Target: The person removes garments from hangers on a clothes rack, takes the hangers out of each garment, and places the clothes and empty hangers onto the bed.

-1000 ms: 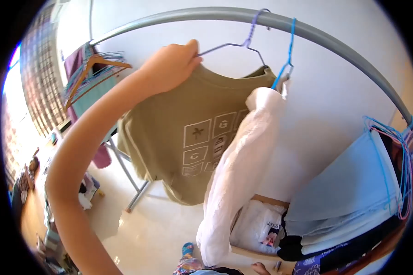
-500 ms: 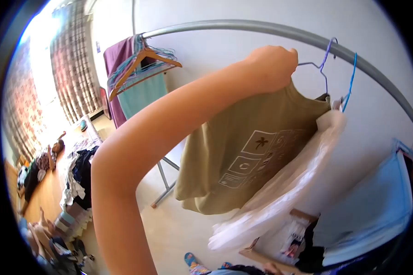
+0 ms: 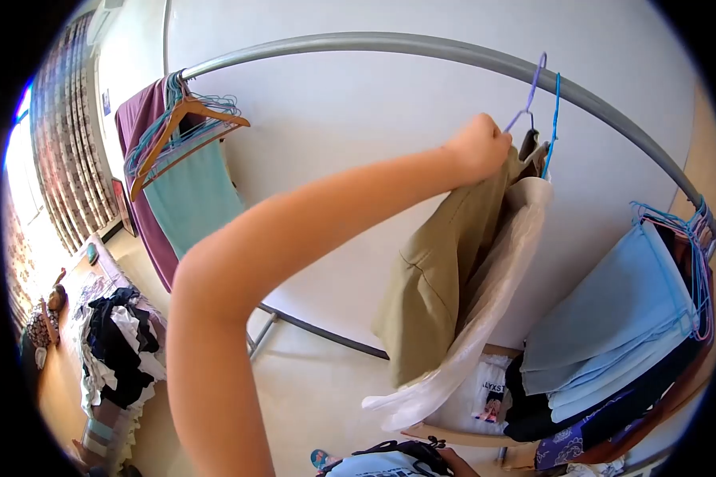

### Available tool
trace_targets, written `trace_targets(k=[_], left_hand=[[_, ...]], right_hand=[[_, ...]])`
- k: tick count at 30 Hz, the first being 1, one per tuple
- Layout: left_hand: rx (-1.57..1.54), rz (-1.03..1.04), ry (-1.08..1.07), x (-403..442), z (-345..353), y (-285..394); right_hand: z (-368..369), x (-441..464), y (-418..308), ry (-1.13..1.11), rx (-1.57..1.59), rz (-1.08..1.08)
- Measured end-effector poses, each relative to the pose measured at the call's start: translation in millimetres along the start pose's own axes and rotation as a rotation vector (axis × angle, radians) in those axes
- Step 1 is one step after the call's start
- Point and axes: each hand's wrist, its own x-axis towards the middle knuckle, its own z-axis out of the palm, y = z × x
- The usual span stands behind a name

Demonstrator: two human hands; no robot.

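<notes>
Olive shirt hangs below the left grip.

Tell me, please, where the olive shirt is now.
In the head view, the olive shirt hangs right of centre below the left hand, just left of the pale garment.

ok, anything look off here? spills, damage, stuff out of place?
Only the clothes pile at the left of the frame: dark and white pieces heaped loosely, whereas the olive shirt hangs from the rack. No spill or damage that I can see.
</notes>
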Motion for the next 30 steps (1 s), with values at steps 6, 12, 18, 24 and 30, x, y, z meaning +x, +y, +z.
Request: trace_targets(k=[6, 12, 18, 24, 30], left_hand=[[0.071, 0.097, 0.075, -12.5, -34.1, 5.3], [0.108, 0.071, 0.06, -126.1, -49.4, -55.9], [0.383, -0.332, 0.107, -293.5, -38.8, -134.2], [0.93, -0.576, 0.172, -442.0, -55.4, -118.4], [1.253, -0.818, 0.301, -534.5, -88.5, -75.0]], right_hand=[[-29.3, -35.4, -27.4, -0.026, -0.129, 0.135], [-60.0, -32.6, -88.9, -0.144, -0.026, -0.276], [-53.4, -42.1, -216.5, -0.351, -0.058, -0.488], [-10.5, -60.7, -340.6, -0.389, -0.352, -0.839], [53.8, -99.0, -432.2, -0.062, -0.833, -1.859]])
